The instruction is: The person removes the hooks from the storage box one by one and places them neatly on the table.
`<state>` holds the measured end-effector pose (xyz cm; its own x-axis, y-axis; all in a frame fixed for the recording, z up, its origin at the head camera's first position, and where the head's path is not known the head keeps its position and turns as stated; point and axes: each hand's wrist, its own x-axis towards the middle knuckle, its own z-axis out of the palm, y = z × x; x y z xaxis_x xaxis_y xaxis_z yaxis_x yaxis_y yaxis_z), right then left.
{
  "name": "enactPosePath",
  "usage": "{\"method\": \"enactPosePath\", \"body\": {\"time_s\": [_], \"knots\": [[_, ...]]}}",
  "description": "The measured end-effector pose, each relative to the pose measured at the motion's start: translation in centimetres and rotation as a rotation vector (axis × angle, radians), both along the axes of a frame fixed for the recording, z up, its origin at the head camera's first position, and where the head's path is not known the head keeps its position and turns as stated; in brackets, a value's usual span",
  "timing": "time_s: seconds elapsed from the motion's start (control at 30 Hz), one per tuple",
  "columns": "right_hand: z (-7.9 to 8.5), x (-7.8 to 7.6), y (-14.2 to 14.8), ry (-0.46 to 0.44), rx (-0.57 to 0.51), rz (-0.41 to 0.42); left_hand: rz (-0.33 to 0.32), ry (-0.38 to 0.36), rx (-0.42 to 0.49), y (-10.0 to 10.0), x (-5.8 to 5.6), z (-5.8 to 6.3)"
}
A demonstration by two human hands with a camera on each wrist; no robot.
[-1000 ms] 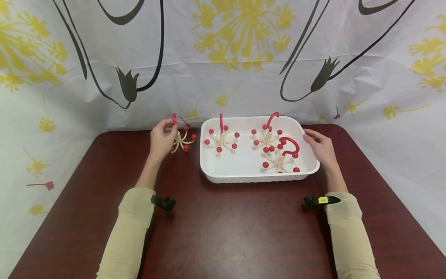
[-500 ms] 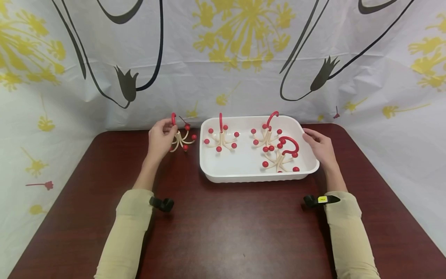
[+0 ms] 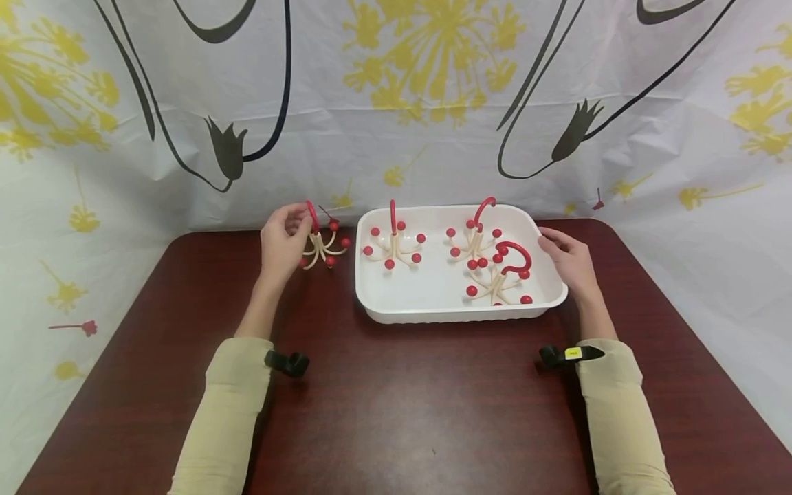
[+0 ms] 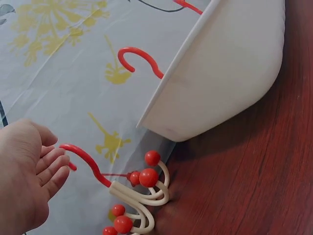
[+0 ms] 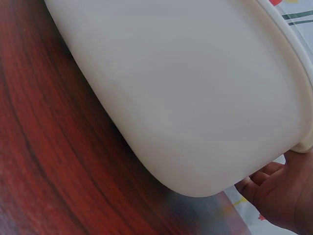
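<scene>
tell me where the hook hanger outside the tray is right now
In the head view the hook hanger stands on the table just left of the white tray, its red hook at the left hand fingertips.

You're at a staged recording setup, not a lived-in room. A printed fabric backdrop [image 3: 396, 103] with yellow dandelion heads and black tulip outlines hangs creased behind and around a dark red wood-grain table [image 3: 402, 412]. Black camera mounts [image 3: 287, 361] strap onto both of your wrists. On the table sits only a white plastic tray [image 3: 433, 313] of red-and-cream hook hangers [image 3: 392, 244].
</scene>
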<state>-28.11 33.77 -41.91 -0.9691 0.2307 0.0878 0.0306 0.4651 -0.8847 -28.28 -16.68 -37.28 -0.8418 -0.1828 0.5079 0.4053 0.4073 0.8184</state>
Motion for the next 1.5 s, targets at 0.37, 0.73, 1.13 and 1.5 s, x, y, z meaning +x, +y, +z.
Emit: {"method": "enactPosePath", "body": {"time_s": [0.37, 0.73, 1.13, 1.5], "knots": [[0.0, 0.0, 0.0, 0.010, -0.012, 0.011, -0.033, 0.018, 0.072, 2.1, 0.6, 0.5], [0.2, 0.0, -0.1, 0.015, -0.018, 0.009, -0.085, -0.014, 0.067, 3.8, 0.1, -0.4], [0.1, 0.0, 0.0, 0.011, -0.005, 0.014, -0.142, -0.079, 0.077, 6.4, -0.2, -0.7], [0.0, 0.0, 0.0, 0.008, -0.011, -0.003, -0.230, -0.124, 0.079, 8.8, -0.1, -0.7]]}}
